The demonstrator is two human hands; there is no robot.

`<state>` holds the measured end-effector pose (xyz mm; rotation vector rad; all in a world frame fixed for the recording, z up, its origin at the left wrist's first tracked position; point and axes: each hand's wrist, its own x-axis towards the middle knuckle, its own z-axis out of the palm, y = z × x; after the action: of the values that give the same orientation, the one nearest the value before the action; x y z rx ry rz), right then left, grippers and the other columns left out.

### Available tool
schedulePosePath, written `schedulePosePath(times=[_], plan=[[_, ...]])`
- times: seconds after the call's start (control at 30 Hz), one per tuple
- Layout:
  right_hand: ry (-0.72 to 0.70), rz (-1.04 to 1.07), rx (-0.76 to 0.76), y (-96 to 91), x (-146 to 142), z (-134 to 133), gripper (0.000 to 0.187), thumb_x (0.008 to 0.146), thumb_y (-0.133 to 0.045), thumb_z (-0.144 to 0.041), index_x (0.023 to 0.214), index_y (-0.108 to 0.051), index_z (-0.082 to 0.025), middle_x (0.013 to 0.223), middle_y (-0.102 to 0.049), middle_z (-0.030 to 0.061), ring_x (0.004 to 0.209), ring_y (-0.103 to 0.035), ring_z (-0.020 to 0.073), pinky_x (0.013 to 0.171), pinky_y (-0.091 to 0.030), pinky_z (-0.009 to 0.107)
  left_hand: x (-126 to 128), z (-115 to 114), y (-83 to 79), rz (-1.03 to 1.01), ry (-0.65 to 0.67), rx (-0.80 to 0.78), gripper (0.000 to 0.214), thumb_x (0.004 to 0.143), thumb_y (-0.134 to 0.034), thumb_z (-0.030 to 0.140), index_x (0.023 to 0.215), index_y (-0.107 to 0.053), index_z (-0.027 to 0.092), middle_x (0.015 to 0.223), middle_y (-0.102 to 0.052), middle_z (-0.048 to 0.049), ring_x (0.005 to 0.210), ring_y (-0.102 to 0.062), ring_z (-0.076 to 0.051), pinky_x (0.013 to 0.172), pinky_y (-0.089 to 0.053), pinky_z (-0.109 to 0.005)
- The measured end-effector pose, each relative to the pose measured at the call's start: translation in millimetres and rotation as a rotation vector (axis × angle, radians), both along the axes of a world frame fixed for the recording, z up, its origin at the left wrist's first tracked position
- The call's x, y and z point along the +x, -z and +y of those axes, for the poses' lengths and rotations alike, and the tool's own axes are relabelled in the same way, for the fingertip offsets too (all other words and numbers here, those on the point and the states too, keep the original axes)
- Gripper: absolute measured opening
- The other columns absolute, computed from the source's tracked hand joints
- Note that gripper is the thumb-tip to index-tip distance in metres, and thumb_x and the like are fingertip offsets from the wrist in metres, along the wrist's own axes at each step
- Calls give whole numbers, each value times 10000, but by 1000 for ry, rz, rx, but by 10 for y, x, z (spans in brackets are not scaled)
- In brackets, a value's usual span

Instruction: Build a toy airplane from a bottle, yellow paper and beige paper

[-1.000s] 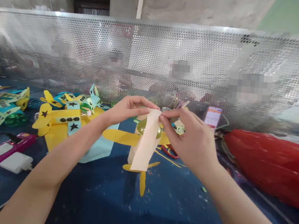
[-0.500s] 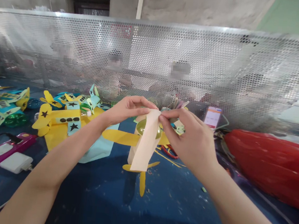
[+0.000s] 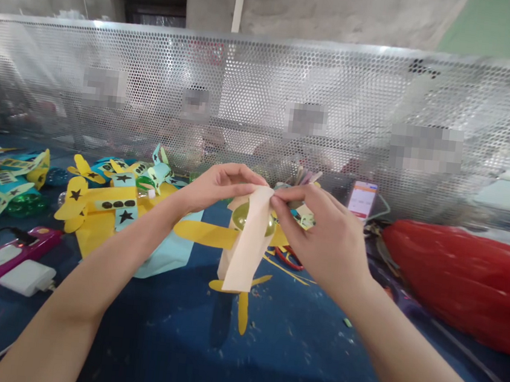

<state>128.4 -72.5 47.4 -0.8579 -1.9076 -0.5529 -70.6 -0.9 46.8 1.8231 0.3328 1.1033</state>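
Note:
Both hands are at the far end of a cream paper strip (image 3: 249,245), which slopes toward me across a toy plane. The plane has a rounded greenish bottle end (image 3: 239,217), a yellow wing (image 3: 207,233) at its left and a yellow propeller (image 3: 242,314) at its near end. My left hand (image 3: 221,187) pinches the strip's upper left corner between thumb and fingers. At the upper right corner, my right hand (image 3: 324,228) pinches the strip with thumb and forefinger. The part of the plane beneath the strip is hidden.
Several finished-looking paper planes (image 3: 119,201) lie at the left. A purple power strip (image 3: 34,247) with a white plug (image 3: 27,276) is nearer. Red-handled scissors (image 3: 289,256), a phone (image 3: 362,199) and a red bag (image 3: 459,285) are at the right. A perforated metal screen (image 3: 265,95) stands behind, people beyond it.
Both hands stay almost still on the strip, and the plane holds its place. Nothing is let go.

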Motion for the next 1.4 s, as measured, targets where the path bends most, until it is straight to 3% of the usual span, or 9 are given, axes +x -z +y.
schedulePosePath(times=[1.03,1.27,1.4], plan=[[5,-10,10,-3,6,7,81,926,-581,-218,850,-597,-244,770,-706,20,719,-679,196,641,-520,317,9,22,21,11,-22,-28,306,764,-792,452,956,-773,215,977,-766,-64,886,-700,-184,825,-533,-312],[-14,-20,19,-3,-3,-17,80,928,-581,-206,852,-595,-228,788,-717,26,722,-682,191,651,-512,311,2,3,4,-31,-33,-3,245,748,-811,421,898,-788,229,959,-772,-47,875,-698,-168,822,-532,-297],[-2,-44,34,-4,-16,-39,92,937,-569,-221,849,-594,-223,797,-722,34,715,-679,195,642,-495,316,1,-11,-18,-63,-28,32,320,716,-809,509,839,-785,215,956,-774,-64,881,-704,-186,807,-536,-310]])
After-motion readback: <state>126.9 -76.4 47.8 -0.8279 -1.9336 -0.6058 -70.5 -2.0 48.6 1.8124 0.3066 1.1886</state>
